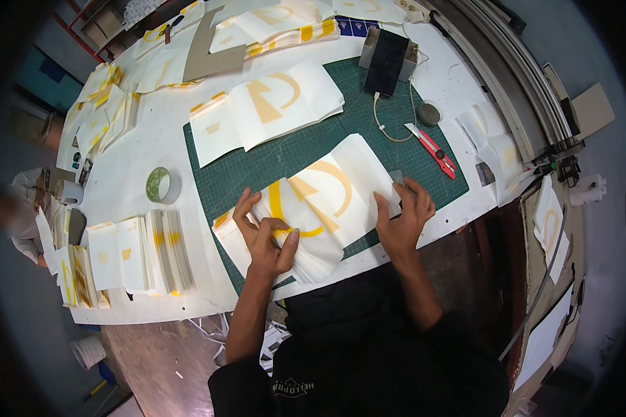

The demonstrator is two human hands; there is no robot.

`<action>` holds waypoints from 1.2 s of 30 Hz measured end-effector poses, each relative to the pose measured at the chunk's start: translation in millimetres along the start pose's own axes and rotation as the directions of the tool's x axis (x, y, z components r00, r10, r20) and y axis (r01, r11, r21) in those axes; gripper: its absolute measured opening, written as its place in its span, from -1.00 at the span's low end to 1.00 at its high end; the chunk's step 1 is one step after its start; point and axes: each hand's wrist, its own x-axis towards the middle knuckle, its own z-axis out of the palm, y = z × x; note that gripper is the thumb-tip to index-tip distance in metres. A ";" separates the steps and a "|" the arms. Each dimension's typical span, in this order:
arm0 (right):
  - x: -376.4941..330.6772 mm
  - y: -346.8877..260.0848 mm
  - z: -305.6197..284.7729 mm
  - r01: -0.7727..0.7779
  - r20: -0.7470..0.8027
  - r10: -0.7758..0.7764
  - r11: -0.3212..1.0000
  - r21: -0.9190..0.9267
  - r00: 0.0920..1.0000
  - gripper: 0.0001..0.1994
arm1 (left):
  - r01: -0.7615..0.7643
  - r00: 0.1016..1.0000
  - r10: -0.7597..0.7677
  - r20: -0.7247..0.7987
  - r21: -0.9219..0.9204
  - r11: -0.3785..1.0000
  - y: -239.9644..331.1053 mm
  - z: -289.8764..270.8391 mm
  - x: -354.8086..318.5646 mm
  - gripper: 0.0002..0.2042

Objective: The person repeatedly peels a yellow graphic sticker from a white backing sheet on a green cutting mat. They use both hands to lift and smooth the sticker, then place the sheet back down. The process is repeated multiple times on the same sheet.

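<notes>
- Left hand (266,240): we note fingers curled over the white, yellow-printed folded-paper stack (332,198); whether pinching, we cannot tell.
- Right hand (405,221): we log fingers bent, parted, unclenched at the stack's right edge.

A white-topped worktable (205,297) carries a green gridded cutting mat (236,174), with a tape roll (153,185) and upright-edged sheet stacks (122,254) to its left, while the mat bears a near pile (362,174) and a far pile (264,104) of printed sheets and a red utility knife (432,151).
</notes>
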 end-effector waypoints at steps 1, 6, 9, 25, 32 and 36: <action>-0.3 0.6 0.2 -0.001 -0.007 0.001 1.000 0.012 1.000 -0.71 | 0.000 1.000 0.000 0.001 -0.001 1.000 -0.2 0.2 0.0 -0.82; 3.8 3.6 -1.7 0.025 -0.037 -0.024 0.999 0.038 0.999 -0.87 | -0.005 1.000 0.005 -0.004 0.004 1.000 -0.6 0.6 -0.3 -0.82; 5.6 3.4 -4.7 0.046 -0.035 -0.047 0.999 -0.005 0.998 -0.87 | -0.001 1.000 0.001 -0.001 0.000 1.000 0.7 0.1 0.6 -0.82; 0.3 16.7 3.7 0.267 -0.005 -0.274 0.940 -0.212 0.962 -0.68 | 0.000 1.000 0.000 0.004 0.005 1.000 1.5 0.5 1.9 -0.83; -2.7 18.3 5.4 0.100 -0.012 -0.100 0.994 -0.033 0.995 -0.62 | 0.006 1.000 -0.006 0.008 0.000 1.000 1.4 1.3 1.9 -0.83; 7.6 19.4 7.0 0.007 0.056 -0.004 0.999 -0.052 0.998 -0.57 | 0.000 1.000 0.000 0.009 0.011 1.000 0.3 0.6 1.3 -0.83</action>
